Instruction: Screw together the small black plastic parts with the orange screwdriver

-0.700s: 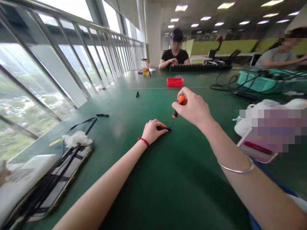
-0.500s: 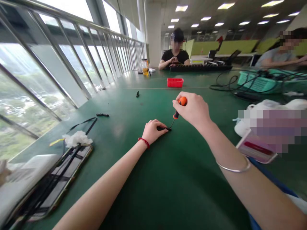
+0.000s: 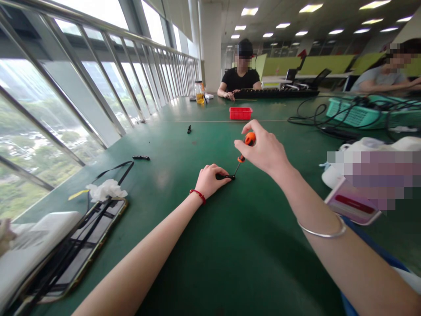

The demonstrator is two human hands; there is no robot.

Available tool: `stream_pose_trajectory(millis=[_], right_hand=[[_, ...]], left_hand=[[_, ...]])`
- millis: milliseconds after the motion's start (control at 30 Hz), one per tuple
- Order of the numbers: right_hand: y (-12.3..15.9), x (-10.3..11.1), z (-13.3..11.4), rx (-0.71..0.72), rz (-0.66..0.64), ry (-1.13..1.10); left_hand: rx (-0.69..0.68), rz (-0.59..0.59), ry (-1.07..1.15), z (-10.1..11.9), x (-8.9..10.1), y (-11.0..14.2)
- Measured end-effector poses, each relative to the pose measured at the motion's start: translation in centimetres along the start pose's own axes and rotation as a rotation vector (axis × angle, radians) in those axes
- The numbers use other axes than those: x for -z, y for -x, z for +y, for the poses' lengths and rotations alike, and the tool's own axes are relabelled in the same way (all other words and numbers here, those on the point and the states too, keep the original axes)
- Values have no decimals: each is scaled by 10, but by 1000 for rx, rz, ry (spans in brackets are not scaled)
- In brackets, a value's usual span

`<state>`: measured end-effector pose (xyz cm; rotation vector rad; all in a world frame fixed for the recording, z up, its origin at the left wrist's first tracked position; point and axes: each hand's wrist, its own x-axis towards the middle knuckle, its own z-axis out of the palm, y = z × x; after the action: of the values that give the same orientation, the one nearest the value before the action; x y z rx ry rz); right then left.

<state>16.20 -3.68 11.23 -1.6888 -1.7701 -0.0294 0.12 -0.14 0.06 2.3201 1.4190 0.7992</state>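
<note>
Low on the green table, my left hand (image 3: 210, 180) pinches a small black part (image 3: 225, 177) between thumb and fingers and holds it against the surface. My right hand (image 3: 266, 147) is around the handle of an orange and black screwdriver (image 3: 250, 139), with thumb and forefinger spread off the handle; the other fingers are mostly hidden behind it. The screwdriver leans, its shaft reaching down to the right end of the black part. Whether the tip sits in a screw is too small to tell.
A red tray (image 3: 240, 113) stands ahead, with black pieces (image 3: 141, 157) to the left. A phone-like case with straps (image 3: 98, 239) lies at lower left. At right are a teal basket (image 3: 348, 113) with cables and a white bag (image 3: 371, 145). Two people sit beyond.
My right thumb and forefinger have spread away from the screwdriver handle. The screwdriver and my left hand stay in place. The person opposite has lowered a hand to the table.
</note>
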Motion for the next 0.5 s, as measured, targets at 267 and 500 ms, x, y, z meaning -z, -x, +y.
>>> stream_pose_trajectory(millis=[267,500], right_hand=[[0,-3,0,6,32,-1],[1,-2,-1,-27,56,32]], left_hand=[[2,-2,-12,1,0,1],[7,-5,-13,0,0,0]])
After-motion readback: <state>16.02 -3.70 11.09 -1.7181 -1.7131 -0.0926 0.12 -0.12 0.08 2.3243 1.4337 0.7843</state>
